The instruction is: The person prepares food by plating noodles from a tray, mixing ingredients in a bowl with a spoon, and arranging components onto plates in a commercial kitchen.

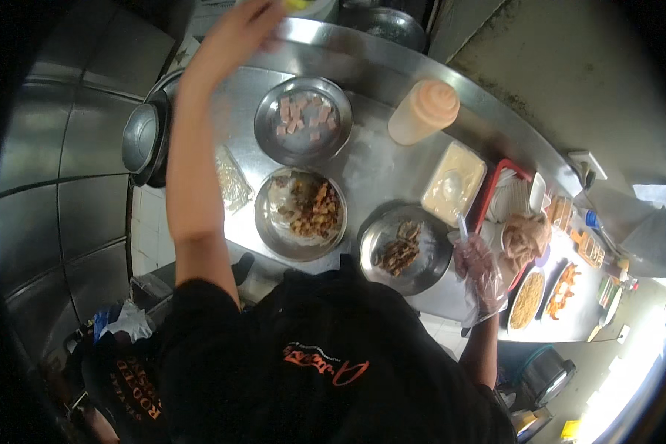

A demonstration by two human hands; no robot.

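Note:
My left hand (250,25), bare and blurred, reaches over the counter's raised back edge at the top. It is close to something yellow (298,4); whether it grips anything is unclear. A clear plastic glove covers my right hand (480,269), whose fingers close on the pale handle of a utensil (462,226). That utensil leans into a rectangular tub of creamy spread (449,186). Just left of this hand is a metal bowl with browned meat pieces (399,250). Another bowl holds diced browned food (313,213). Pink cubes (294,114) lie in a metal dish behind it.
A squeeze bottle of orange-pink sauce (424,111) stands near the back edge. Right of the tub, a red tray (491,194) carries stacked white items and a brown cloth or paper. Two oval plates of food (527,299) lie farther right. Another person (122,383) is at lower left.

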